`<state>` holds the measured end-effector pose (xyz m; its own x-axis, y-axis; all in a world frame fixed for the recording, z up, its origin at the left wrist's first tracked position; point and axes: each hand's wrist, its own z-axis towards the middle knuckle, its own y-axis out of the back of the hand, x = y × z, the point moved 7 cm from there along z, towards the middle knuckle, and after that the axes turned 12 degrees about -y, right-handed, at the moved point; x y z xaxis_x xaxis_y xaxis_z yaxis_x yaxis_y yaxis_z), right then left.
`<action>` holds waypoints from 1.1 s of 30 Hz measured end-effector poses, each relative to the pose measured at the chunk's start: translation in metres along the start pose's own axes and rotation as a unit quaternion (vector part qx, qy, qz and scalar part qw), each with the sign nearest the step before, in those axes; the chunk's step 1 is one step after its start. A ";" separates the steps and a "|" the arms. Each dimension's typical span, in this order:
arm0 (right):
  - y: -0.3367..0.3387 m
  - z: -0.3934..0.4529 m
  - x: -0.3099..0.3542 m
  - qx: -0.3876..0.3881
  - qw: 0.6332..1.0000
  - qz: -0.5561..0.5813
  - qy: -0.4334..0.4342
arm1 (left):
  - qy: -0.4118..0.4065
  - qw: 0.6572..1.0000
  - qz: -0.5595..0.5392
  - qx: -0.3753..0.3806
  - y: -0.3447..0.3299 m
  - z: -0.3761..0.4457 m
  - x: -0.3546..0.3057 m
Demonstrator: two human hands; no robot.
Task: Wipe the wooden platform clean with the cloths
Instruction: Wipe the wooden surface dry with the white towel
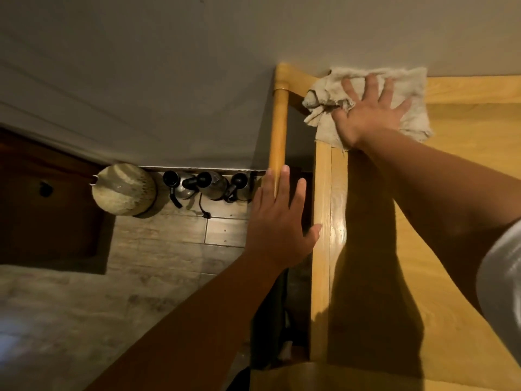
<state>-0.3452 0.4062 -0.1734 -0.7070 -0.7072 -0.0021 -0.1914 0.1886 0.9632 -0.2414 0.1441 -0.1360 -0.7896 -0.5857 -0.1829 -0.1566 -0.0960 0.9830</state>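
The wooden platform (451, 210) fills the right side, light yellow wood with a raised left rim (321, 249). A beige cloth (414, 88) lies crumpled at its far left corner, against the wall. My right hand (369, 114) presses flat on the cloth with fingers spread. My left hand (279, 221) is open beside the rim, its thumb touching the rim's outer edge and its fingers over a round wooden post (279, 131). Only one cloth is visible.
A grey wall (169, 80) runs behind the platform. Far below on the tiled floor (169, 241) stand a round woven basket (124, 190) and three dark bottles with black tops (211, 184). Dark wooden furniture (48, 204) sits at the left.
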 end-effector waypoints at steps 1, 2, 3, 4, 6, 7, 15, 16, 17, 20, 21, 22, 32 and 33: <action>0.000 -0.003 -0.001 0.004 1.000 -0.005 0.004 | 0.001 1.000 0.000 0.000 -0.001 0.000 -0.001; 0.000 -0.008 -0.003 0.005 1.000 -0.008 0.013 | 0.002 1.000 0.003 0.007 -0.003 0.001 -0.001; -0.002 -0.015 -0.004 0.004 1.000 -0.008 0.024 | 0.007 1.000 0.008 0.012 -0.005 0.002 -0.001; -0.005 -0.025 -0.006 0.002 0.999 -0.007 0.035 | 0.012 1.000 0.014 0.014 -0.005 0.004 0.000; -0.012 -0.054 -0.014 0.008 0.999 -0.008 0.045 | 0.023 1.000 0.019 0.007 -0.002 0.006 0.000; -0.016 -0.071 -0.018 0.016 0.999 -0.007 0.046 | 0.025 1.000 0.016 -0.002 0.000 0.006 0.000; -0.055 -0.244 -0.072 0.041 0.997 0.015 0.064 | 0.046 0.998 -0.029 0.032 0.005 0.003 0.002; -0.062 -0.268 -0.081 0.047 0.997 0.017 0.066 | 0.045 0.998 -0.022 0.031 0.006 0.003 0.001; -0.068 -0.291 -0.090 0.055 0.996 0.020 0.066 | 0.043 0.999 -0.019 0.028 0.007 0.003 0.000; -0.087 -0.357 -0.115 0.070 0.995 0.028 0.058 | 0.040 0.998 -0.004 0.041 0.006 0.003 0.000; -0.092 -0.376 -0.123 0.076 0.995 0.025 0.057 | 0.040 0.998 0.010 0.056 0.005 0.003 -0.001; -0.097 -0.392 -0.130 0.081 0.995 0.018 0.057 | 0.042 0.996 0.035 0.074 0.004 0.002 -0.001; -0.090 -0.395 -0.154 0.099 0.988 -0.009 0.122 | 0.003 0.982 -0.098 0.161 -0.047 0.007 -0.115; -0.092 -0.397 -0.157 0.096 0.987 -0.008 0.126 | 0.010 0.985 -0.079 0.152 -0.054 0.002 -0.117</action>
<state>0.0538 0.2291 -0.1545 -0.5160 -0.8535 0.0724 -0.3449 0.2844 0.8945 -0.1413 0.2191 -0.1679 -0.7298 -0.5992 -0.3292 -0.4494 0.0575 0.8915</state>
